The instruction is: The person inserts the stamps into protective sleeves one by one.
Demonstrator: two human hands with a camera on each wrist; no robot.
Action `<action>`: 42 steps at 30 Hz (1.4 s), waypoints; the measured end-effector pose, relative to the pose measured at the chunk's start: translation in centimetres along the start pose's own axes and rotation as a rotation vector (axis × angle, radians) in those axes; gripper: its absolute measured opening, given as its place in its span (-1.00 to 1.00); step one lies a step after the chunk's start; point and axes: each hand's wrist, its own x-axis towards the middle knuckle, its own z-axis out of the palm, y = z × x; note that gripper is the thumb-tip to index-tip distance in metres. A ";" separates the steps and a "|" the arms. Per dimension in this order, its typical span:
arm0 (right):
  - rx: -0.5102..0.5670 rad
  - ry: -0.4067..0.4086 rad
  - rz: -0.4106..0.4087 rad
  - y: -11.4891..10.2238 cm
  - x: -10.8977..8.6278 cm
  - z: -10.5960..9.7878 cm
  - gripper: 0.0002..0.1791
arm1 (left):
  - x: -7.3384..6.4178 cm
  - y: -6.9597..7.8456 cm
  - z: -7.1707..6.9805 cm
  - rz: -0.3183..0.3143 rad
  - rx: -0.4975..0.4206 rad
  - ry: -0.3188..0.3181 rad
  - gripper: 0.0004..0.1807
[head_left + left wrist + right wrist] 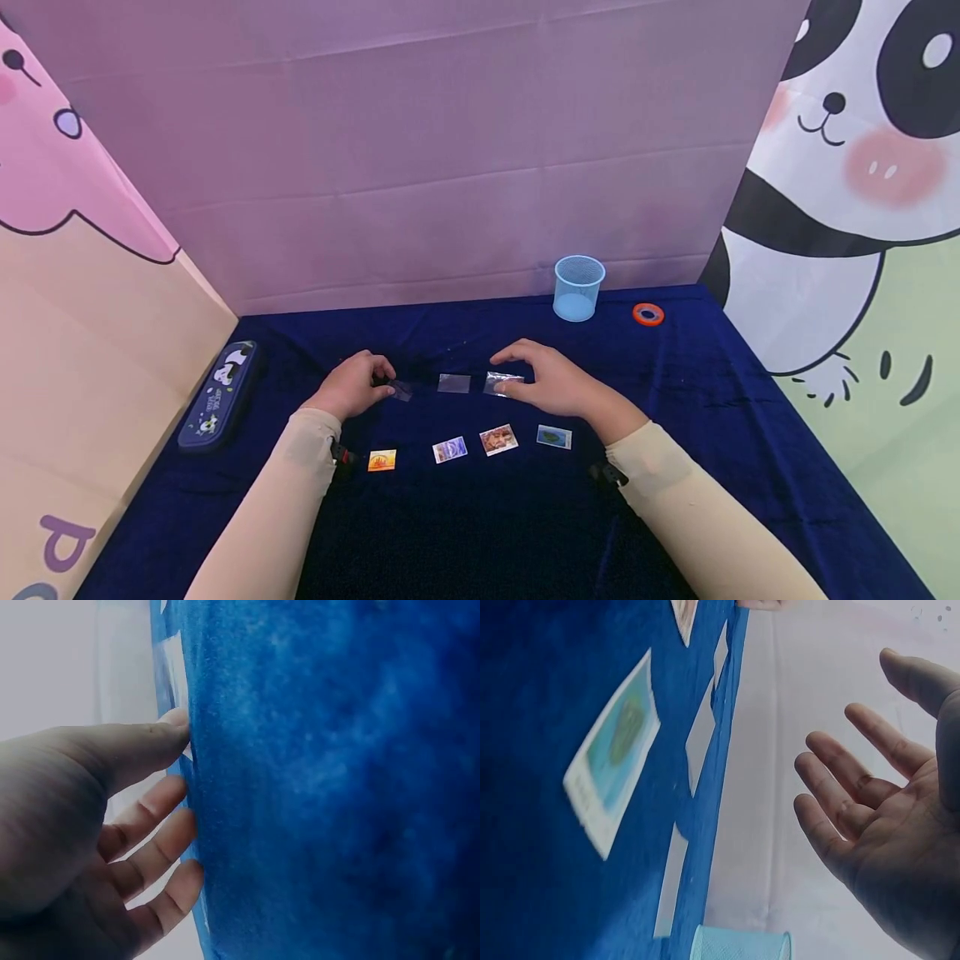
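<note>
In the head view my left hand (356, 385) is low over the cloth, thumb and fingers curled at the edge of a small clear plastic sleeve (402, 390). The left wrist view shows the thumb against that sleeve (172, 675); the index finger is hidden behind it. My right hand (553, 382) hovers with spread, loosely bent fingers by another sleeve (495, 382), holding nothing. A third sleeve (453, 383) lies between the hands, and one more sleeve (671, 885) shows in the right wrist view. Several stamps lie nearer: orange (382, 460), purple (450, 450), brown (498, 439), blue-green (554, 437).
A dark pencil case (217, 396) lies at the left edge of the blue cloth (480, 533). At the back stand a light-blue mesh bin (577, 290) and, right of it, an orange tape roll (648, 314). A pinkish curtain (420, 150) hangs behind.
</note>
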 end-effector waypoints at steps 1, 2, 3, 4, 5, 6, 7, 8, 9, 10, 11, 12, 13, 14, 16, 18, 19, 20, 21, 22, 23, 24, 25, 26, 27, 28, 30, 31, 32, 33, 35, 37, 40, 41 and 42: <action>0.000 -0.004 -0.001 -0.2 0.1 0.1 -0.52 | 0.0 -0.1 0.0 0.002 -0.005 0.009 -0.84; 0.000 -0.008 -0.002 -0.4 0.2 0.2 -0.52 | 0.0 -0.2 0.0 -0.003 -0.014 0.019 -0.88; 0.003 -0.013 -0.004 -0.6 0.3 0.3 -0.52 | 0.0 -0.4 0.0 -0.007 -0.023 0.030 -0.92; 0.005 -0.016 -0.004 -0.7 0.4 0.4 -0.53 | 0.0 -0.6 0.1 -0.010 -0.030 0.039 -0.95; 0.005 -0.019 -0.002 -0.8 0.5 0.5 -0.53 | 0.0 -0.8 0.1 -0.013 -0.035 0.048 -0.96; 0.009 -0.021 -0.002 -0.9 0.6 0.7 -0.54 | 0.0 -1.0 0.1 -0.018 -0.038 0.056 -0.95; 0.014 -0.023 -0.002 -1.0 0.7 0.8 -0.53 | 0.0 -1.1 0.2 -0.024 -0.040 0.062 -0.94; 0.015 -0.024 -0.002 -1.0 0.8 0.9 -0.53 | 0.0 -1.3 0.2 -0.031 -0.046 0.065 -0.94; 0.018 -0.026 -0.003 -1.1 0.9 1.1 -0.53 | 0.0 -1.3 0.2 -0.028 -0.050 0.065 -0.96; 0.020 -0.028 0.000 -1.1 1.0 1.2 -0.54 | 0.0 -1.3 0.2 -0.028 -0.059 0.062 -0.96; 0.025 -0.030 0.002 -1.1 1.0 1.3 -0.54 | 0.0 -1.2 0.2 -0.023 -0.067 0.058 -0.93; 0.029 -0.032 0.004 -1.2 1.1 1.4 -0.55 | 0.0 -1.1 0.2 -0.022 -0.072 0.050 -0.88; 0.036 -0.034 0.005 -1.2 1.1 1.5 -0.55 | 0.0 -1.0 0.3 -0.020 -0.074 0.042 -0.83; 0.040 -0.036 0.007 -1.3 1.2 1.6 -0.56 | 0.1 -0.9 0.3 -0.018 -0.073 0.035 -0.78; 0.046 -0.042 0.008 -1.4 1.2 1.6 -0.58 | 0.2 -0.7 0.4 -0.018 -0.061 0.024 -0.73; 0.048 -0.047 0.005 -1.5 1.3 1.7 -0.58 | 0.2 -0.8 0.6 -0.020 -0.043 0.025 -0.75; 0.050 -0.049 0.003 -1.6 1.3 1.7 -0.57 | 0.3 -0.8 0.6 -0.019 -0.037 0.029 -0.77; 0.047 -0.050 0.001 -1.6 1.3 1.8 -0.56 | 0.3 -0.9 0.7 -0.017 -0.034 0.033 -0.80; 0.046 -0.051 0.000 -1.7 1.3 1.8 -0.55 | 0.3 -1.0 0.7 -0.015 -0.032 0.036 -0.84; 0.047 -0.052 -0.001 -1.7 1.4 1.8 -0.54 | 0.3 -1.1 0.8 -0.012 -0.031 0.039 -0.87; 0.048 -0.052 -0.003 -1.8 1.4 1.8 -0.53 | 0.2 -1.2 0.7 -0.012 -0.033 0.040 -0.89; 0.047 -0.052 -0.004 -1.8 1.4 1.8 -0.53 | 0.2 -1.3 0.7 -0.015 -0.036 0.041 -0.90; 0.047 -0.052 -0.003 -1.9 1.4 1.8 -0.53 | 0.1 -1.3 0.6 -0.021 -0.039 0.040 -0.89; 0.045 -0.052 0.000 -2.0 1.4 1.8 -0.54 | 0.0 -1.3 0.4 -0.029 -0.044 0.038 -0.87; 0.047 -0.051 0.001 -2.1 1.5 1.8 -0.55 | -0.1 -1.3 0.3 -0.037 -0.049 0.039 -0.85; 0.049 -0.051 0.002 -2.2 1.5 1.8 -0.57 | -0.2 -1.4 0.3 -0.045 -0.056 0.039 -0.83; 0.054 -0.050 0.008 -2.3 1.5 1.9 -0.60 | -0.4 -1.4 0.1 -0.057 -0.075 0.042 -0.80; 0.056 -0.051 0.012 -2.4 1.5 2.0 -0.61 | -0.4 -1.6 0.1 -0.059 -0.086 0.043 -0.81; 0.061 -0.050 0.013 -2.4 1.5 2.0 -0.62 | -0.4 -1.8 0.2 -0.055 -0.094 0.046 -0.85; 0.063 -0.048 0.013 -2.5 1.6 2.1 -0.62 | -0.5 -2.0 0.2 -0.051 -0.105 0.047 -0.88; 0.067 -0.045 0.012 -2.6 1.6 2.2 -0.62 | -0.6 -2.3 0.2 -0.048 -0.124 0.050 -0.93; 0.066 -0.041 0.004 -2.6 1.7 2.4 -0.60 | -0.8 -2.5 0.0 -0.050 -0.138 0.058 -0.93; 0.063 -0.029 -0.007 -2.7 1.9 2.6 -0.58 | -1.3 -2.8 -0.7 -0.055 -0.155 0.075 -0.92; 0.060 -0.025 -0.009 -2.7 2.0 2.7 -0.58 | -1.4 -2.8 -0.9 -0.058 -0.163 0.082 -0.93; 0.058 -0.022 -0.013 -2.7 2.1 2.8 -0.58 | -1.6 -3.0 -1.2 -0.057 -0.171 0.093 -0.93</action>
